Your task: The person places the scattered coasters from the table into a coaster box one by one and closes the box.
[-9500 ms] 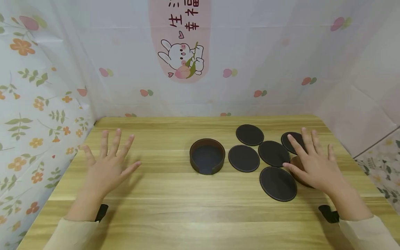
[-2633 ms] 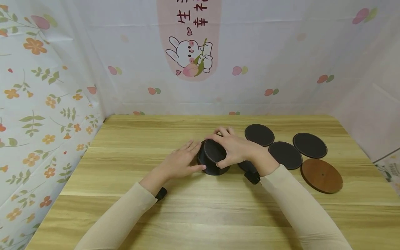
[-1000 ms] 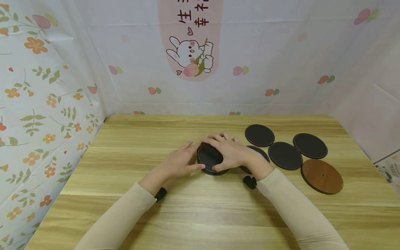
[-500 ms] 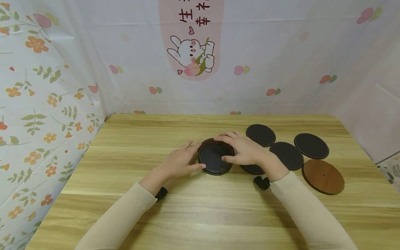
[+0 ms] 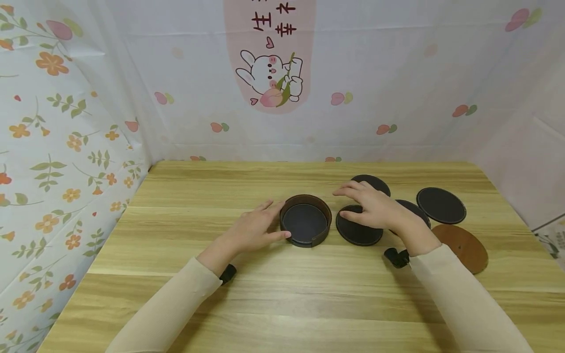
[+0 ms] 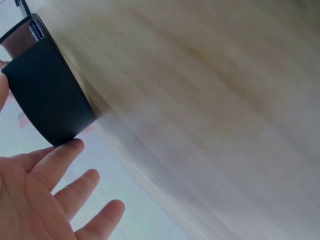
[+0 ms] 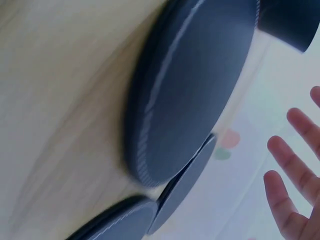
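Note:
A round black holder (image 5: pixel 306 221) with a brown inner wall and a front notch stands mid-table, a black coaster (image 5: pixel 304 223) lying flat inside. My left hand (image 5: pixel 247 233) rests against its left side, thumb near the front and fingers toward the back. In the left wrist view those fingers are extended, one fingertip touching the holder's dark wall (image 6: pixel 47 90). My right hand (image 5: pixel 375 208) hovers over a stitched black coaster (image 5: pixel 357 233) just right of the holder, fingers loosely bent and holding nothing. The right wrist view shows its fingers apart from that coaster (image 7: pixel 200 85).
More black coasters lie at the right: one at the back (image 5: pixel 375 182), one partly under the right forearm (image 5: pixel 415 210), one farther right (image 5: pixel 441 205). A brown disc (image 5: pixel 470 250) with a small central mark lies partly behind the right wrist. Patterned cloth (image 5: pixel 185 73) hangs behind the wooden table (image 5: pixel 282 304).
My right hand has lowered a black coaster into the holder, let go and moved right over another coaster. The left hand came to the holder earlier and stays there. The brown disc is now uncovered.

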`<action>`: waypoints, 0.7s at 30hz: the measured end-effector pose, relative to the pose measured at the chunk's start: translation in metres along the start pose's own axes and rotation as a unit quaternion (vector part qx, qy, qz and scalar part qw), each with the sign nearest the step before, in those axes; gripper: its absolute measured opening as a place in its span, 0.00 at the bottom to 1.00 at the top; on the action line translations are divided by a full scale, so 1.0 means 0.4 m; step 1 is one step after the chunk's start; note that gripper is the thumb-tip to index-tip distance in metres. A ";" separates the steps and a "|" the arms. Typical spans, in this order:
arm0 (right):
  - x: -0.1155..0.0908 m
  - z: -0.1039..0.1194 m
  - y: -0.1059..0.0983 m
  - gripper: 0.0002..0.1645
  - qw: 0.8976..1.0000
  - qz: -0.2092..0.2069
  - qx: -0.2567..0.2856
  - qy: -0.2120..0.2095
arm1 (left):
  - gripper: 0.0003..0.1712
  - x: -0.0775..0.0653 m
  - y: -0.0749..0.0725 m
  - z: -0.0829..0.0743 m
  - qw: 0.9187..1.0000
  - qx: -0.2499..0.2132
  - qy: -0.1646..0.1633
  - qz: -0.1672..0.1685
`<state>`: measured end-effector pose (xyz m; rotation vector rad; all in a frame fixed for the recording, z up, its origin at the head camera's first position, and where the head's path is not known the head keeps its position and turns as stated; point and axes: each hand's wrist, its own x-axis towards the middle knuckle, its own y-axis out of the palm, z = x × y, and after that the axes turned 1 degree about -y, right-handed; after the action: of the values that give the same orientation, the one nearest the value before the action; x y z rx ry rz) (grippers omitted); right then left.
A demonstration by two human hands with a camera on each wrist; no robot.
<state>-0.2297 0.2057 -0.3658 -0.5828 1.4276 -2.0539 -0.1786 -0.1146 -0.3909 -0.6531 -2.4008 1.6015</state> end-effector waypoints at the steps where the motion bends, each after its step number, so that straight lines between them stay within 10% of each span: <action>1: -0.007 -0.006 -0.002 0.31 1.000 0.003 -0.003 0.003 | 0.48 0.000 0.000 0.000 1.000 0.000 0.000 -0.001; 21: -0.073 -0.055 0.020 0.42 0.996 0.060 -0.024 0.068 | 0.48 -0.001 -0.002 0.000 1.000 0.001 0.001 0.000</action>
<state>-0.2203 0.2380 -0.3817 -0.3725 1.5542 -2.0010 -0.1786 -0.1149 -0.3901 -0.6551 -2.3965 1.6033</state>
